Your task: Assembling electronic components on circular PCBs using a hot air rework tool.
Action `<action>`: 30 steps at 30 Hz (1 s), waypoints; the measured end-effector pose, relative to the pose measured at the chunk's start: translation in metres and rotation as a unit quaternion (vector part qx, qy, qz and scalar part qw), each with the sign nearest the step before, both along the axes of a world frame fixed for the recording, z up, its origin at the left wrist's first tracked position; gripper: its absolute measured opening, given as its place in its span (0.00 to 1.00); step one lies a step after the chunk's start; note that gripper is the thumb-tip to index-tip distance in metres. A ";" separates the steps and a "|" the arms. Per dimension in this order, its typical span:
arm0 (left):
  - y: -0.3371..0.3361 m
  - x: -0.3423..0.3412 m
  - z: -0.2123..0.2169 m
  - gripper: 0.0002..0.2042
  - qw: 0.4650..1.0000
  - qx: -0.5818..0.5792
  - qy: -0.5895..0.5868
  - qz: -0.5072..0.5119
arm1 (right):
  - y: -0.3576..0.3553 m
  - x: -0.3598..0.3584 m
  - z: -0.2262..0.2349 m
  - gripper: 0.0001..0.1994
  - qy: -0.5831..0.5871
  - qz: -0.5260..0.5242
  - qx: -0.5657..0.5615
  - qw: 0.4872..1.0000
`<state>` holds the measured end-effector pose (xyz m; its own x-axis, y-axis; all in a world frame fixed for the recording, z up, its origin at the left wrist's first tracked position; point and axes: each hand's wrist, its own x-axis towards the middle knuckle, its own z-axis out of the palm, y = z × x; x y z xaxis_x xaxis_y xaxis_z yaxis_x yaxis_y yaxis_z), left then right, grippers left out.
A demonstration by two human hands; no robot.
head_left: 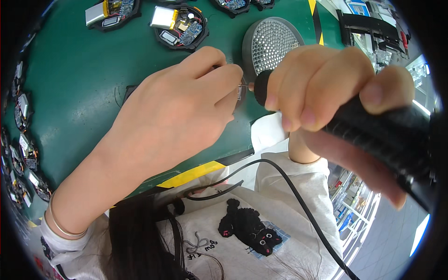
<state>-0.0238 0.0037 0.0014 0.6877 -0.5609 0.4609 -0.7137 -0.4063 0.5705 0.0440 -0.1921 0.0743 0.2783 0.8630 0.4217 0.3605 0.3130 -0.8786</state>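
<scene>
My right hand (331,88) is wrapped round a black electric screwdriver (373,126). Its thin bit points left and reaches close to the fingertips of my left hand (182,102). The left fingers are curled and pressed together over the green mat. What they grip is mostly hidden: a small, round, shiny-edged part (240,92) shows beside the fingertips, and a dark edge with a thin wire (129,94) pokes out left of the hand. Just beyond the screwdriver tip stands a round grey tray (273,44) with rows of small holes, its contents too small to tell.
An open black round housing (179,28) with a battery and blue circuit board lies beyond my left hand. Another housing (112,14) sits at far left, and several more line the left rim. White paper (268,133) rests at the mat's near edge. A black cable (298,196) crosses my lap.
</scene>
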 end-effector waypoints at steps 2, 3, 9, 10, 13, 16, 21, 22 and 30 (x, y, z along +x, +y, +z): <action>0.005 0.002 0.001 0.20 1.000 0.009 0.000 -0.003 | 0.001 0.002 -0.006 0.45 -0.002 -0.011 -0.003 1.000; 0.005 0.003 0.003 0.19 1.000 0.013 0.014 -0.014 | -0.003 0.004 -0.012 0.44 0.011 -0.021 0.037 0.999; 0.010 0.009 0.014 0.16 0.993 -0.009 0.114 0.012 | -0.022 0.014 -0.028 0.43 0.110 -0.078 0.160 0.978; 0.009 0.006 0.018 0.17 0.982 -0.048 0.178 0.032 | -0.024 0.017 -0.031 0.42 0.115 -0.063 0.171 0.977; 0.004 0.004 0.013 0.12 0.983 -0.065 0.164 0.053 | -0.019 0.004 -0.044 0.41 0.115 -0.095 0.231 0.961; 0.000 0.003 0.008 0.08 0.989 -0.053 0.128 0.059 | -0.020 0.007 -0.032 0.39 0.118 -0.073 0.209 0.968; 0.000 0.005 0.009 0.07 0.988 -0.062 0.123 0.065 | -0.033 0.003 -0.023 0.36 0.109 -0.094 0.225 0.964; 0.000 0.005 0.009 0.07 0.988 -0.060 0.123 0.065 | -0.034 0.004 -0.023 0.36 0.113 -0.091 0.229 0.963; 0.003 0.001 0.010 0.08 0.992 -0.032 0.109 0.058 | -0.016 -0.009 -0.040 0.33 0.111 -0.087 0.266 0.954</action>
